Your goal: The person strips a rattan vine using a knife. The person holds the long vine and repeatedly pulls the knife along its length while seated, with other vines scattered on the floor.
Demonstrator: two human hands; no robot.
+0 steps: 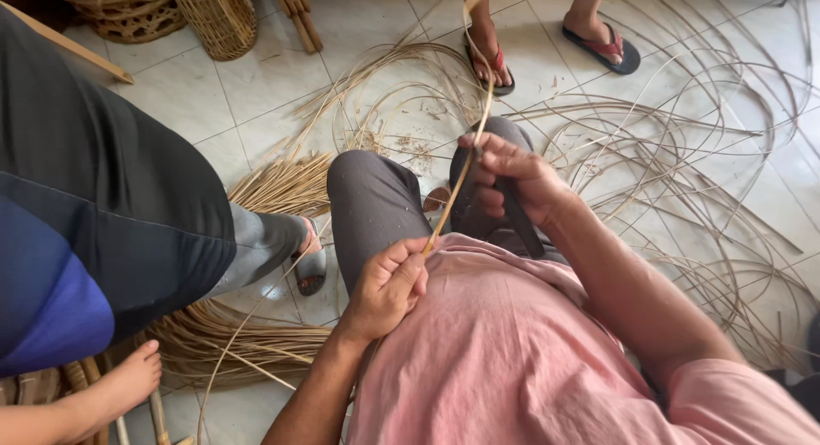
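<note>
Firmly, both hands, left hand (389, 287) and right hand (508, 176), pinch a thin, smooth rattan strip (461, 176).

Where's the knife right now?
In the head view, right of centre: the dark knife sits in the right hand, above the grey-trousered knees, blade against the rattan strip that the left hand pinches lower down.

Free room: bare white floor tiles (192, 95) ahead-left, between the tall woven cane basket (213, 16) and the fan of pale split cane strips (286, 184).

Obstacles:
- loose coils of thin cane (683, 163) across the right floor;
- bundle of cane strips (231, 347) low left;
- seated person in dark blue-black clothing (94, 206), close left;
- bystander's feet in red-strapped sandals (606, 43) ahead;
- grey-trousered knees (376, 197) directly below the hands.
</note>
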